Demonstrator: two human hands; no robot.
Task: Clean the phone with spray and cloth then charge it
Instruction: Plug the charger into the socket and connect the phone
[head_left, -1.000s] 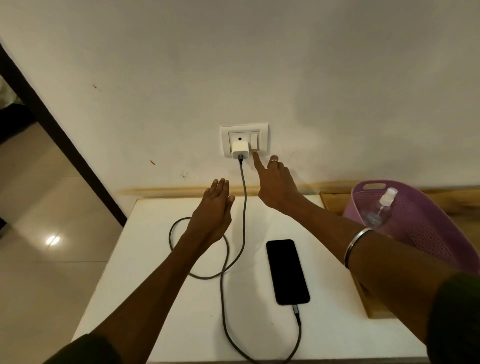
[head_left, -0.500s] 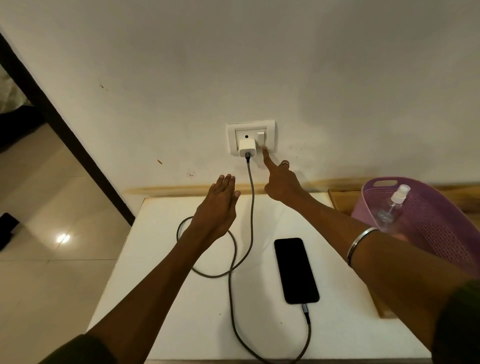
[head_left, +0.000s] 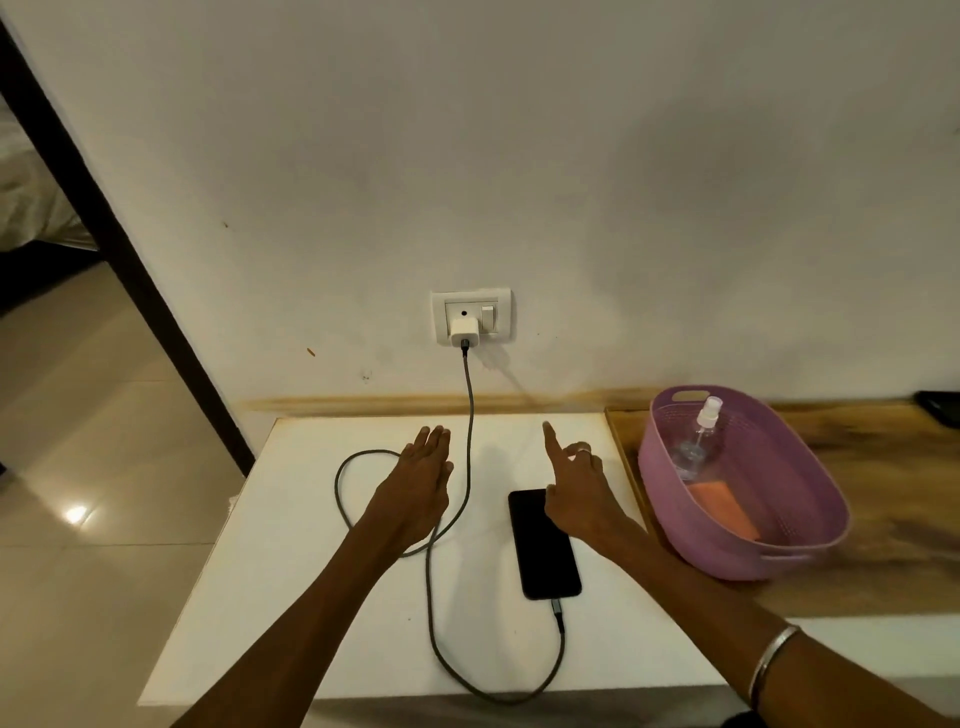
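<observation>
A black phone (head_left: 545, 545) lies face up on the white table (head_left: 291, 597), with a grey cable (head_left: 431, 571) plugged into its near end. The cable loops over the table and rises to a white charger (head_left: 464, 333) in the wall socket (head_left: 470, 317), beside the socket's switch (head_left: 487, 314). My left hand (head_left: 421, 483) hovers flat, fingers straight, left of the cable. Over the phone's far end, my right hand (head_left: 576, 483) holds nothing and points its index finger up toward the wall. A clear spray bottle (head_left: 696, 441) and an orange cloth (head_left: 724, 506) lie in the purple basket (head_left: 701, 551).
The basket stands on a wooden surface (head_left: 883, 519) that adjoins the table's right edge. A white wall rises right behind the table. To the left are a dark door frame (head_left: 130, 260) and tiled floor (head_left: 78, 467).
My right hand has drawn back from the wall switch, which its index finger touched, down to above the phone. My left hand stays over the table. The view has pulled back.
</observation>
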